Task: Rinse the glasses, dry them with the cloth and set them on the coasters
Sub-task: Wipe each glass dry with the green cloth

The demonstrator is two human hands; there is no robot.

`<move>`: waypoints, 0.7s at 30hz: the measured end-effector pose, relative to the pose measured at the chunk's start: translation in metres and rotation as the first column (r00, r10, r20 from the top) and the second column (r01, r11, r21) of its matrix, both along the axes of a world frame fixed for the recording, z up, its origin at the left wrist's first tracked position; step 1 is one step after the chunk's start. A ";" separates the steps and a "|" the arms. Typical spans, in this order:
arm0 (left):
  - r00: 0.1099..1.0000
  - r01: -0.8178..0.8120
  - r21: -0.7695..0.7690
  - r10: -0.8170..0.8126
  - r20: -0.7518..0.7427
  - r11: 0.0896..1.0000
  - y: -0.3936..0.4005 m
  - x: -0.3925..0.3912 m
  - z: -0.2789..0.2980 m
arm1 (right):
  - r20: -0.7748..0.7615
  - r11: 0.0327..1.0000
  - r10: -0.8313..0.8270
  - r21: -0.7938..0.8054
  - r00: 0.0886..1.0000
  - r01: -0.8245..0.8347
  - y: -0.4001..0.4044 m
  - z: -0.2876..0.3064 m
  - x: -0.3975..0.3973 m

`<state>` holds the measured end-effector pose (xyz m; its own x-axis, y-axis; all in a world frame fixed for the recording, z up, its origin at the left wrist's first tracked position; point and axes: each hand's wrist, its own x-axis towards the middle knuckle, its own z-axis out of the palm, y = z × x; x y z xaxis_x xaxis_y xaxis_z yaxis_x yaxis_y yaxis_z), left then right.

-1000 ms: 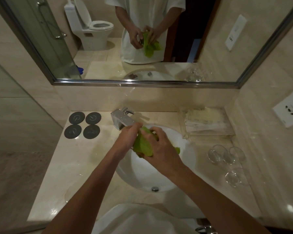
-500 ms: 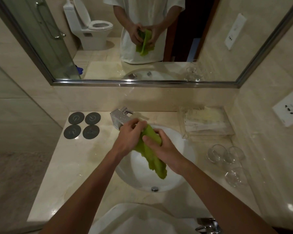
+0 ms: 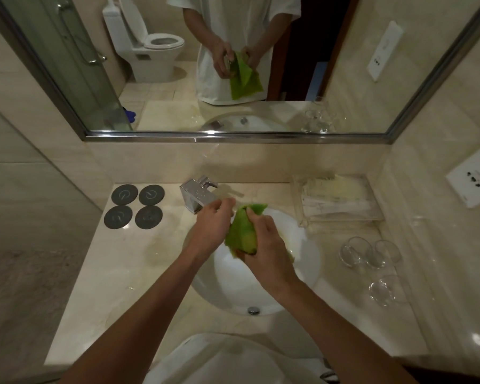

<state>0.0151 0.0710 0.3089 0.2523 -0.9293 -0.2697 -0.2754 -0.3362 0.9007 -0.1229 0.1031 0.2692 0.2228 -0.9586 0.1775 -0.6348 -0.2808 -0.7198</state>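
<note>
Both my hands are over the white sink [image 3: 302,261]. My left hand [image 3: 209,227] grips a glass that the cloth and fingers hide almost fully; the mirror reflection shows it in that hand. My right hand [image 3: 266,245] holds the green cloth [image 3: 241,231] bunched against the glass. Three clear glasses [image 3: 354,250] stand together on the counter right of the sink. Several dark round coasters [image 3: 124,194] lie at the back left of the counter, all bare.
A chrome faucet [image 3: 197,195] stands just behind my left hand. A clear tray of packets [image 3: 336,200] sits at the back right. A mirror [image 3: 233,134] and tiled walls bound the counter, with a wall socket [image 3: 474,181] on the right.
The cloth hung down into the sink half a second ago; now it is gathered up around the glass. Both hands have shifted slightly as they turn the cloth.
</note>
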 end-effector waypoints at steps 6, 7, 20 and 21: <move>0.999 0.052 0.015 -0.052 -0.014 0.999 0.001 -0.008 -0.001 | -0.148 1.000 -0.019 0.017 0.989 0.022 -0.002 0.005 -0.001; 0.997 0.067 0.019 -0.067 -0.026 0.998 0.002 -0.006 -0.001 | -0.101 0.994 0.002 0.106 0.995 0.009 -0.004 0.011 -0.004; 0.952 0.288 -0.140 -0.267 0.149 0.947 0.014 -0.012 0.014 | 0.597 0.517 -0.190 0.736 0.779 -0.437 -0.020 0.031 -0.033; 0.955 0.276 -0.146 -0.254 0.154 0.950 0.014 -0.012 0.014 | 0.600 0.550 -0.202 0.723 0.774 -0.417 -0.017 0.030 -0.030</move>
<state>0.0032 0.0845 0.3233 0.0137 -0.9959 -0.0896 -0.4540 -0.0860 0.8868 -0.1527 0.0862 0.2997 0.4876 -0.7164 -0.4989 -0.0311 0.5569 -0.8300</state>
